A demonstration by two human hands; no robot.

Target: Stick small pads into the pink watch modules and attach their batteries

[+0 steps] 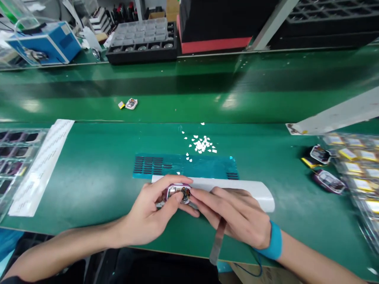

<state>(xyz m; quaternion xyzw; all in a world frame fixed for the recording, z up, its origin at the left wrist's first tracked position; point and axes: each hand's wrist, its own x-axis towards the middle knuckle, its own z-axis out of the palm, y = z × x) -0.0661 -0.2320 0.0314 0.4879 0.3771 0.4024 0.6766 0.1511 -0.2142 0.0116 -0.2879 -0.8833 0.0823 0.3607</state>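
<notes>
Near the front edge of the green bench, my left hand is closed around a small device housing with its open inner side facing up. Small electronic parts show inside it, and my left thumb presses on them. My right hand touches the housing's right side with its fingertips. A flat metal tool is held in the same hand, its blade pointing down toward the bench edge. Just behind both hands lies a white curved sheet. The right fingertips partly hide the inside of the housing.
Behind the sheet lie a blue film strip with dark pieces and scattered white bits. Open housings and a tray of yellow-edged cells are at right. A tray of devices and paper strip are at left.
</notes>
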